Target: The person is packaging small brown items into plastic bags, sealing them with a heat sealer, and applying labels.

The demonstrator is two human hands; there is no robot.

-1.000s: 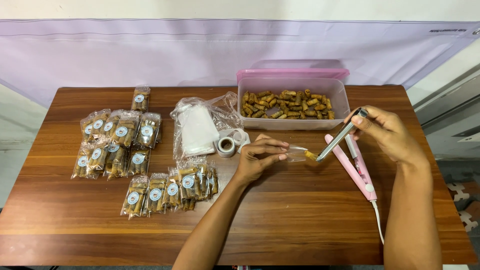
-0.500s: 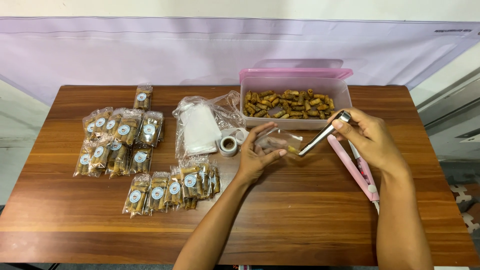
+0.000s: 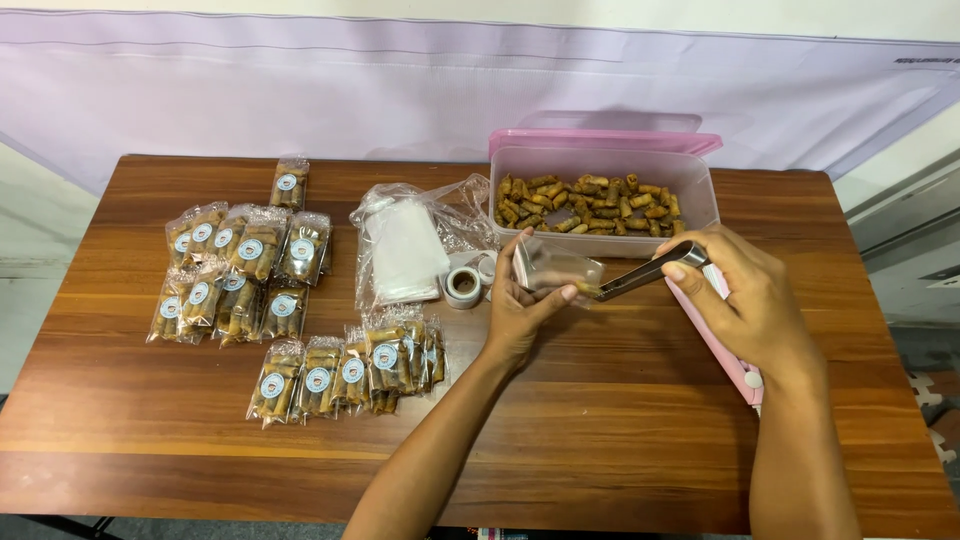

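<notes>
Since a moment ago the right hand [image 3: 755, 305] has brought its metal tongs [image 3: 645, 273] leftward, so their tips now meet the mouth of the small clear bag [image 3: 555, 265]. The left hand [image 3: 520, 315] pinches that bag open above the wooden table [image 3: 620, 420], just before the pink-lidded tub of rolled snacks [image 3: 600, 185]. The tongs look nearly closed, perhaps on one snack, though that is blurred.
</notes>
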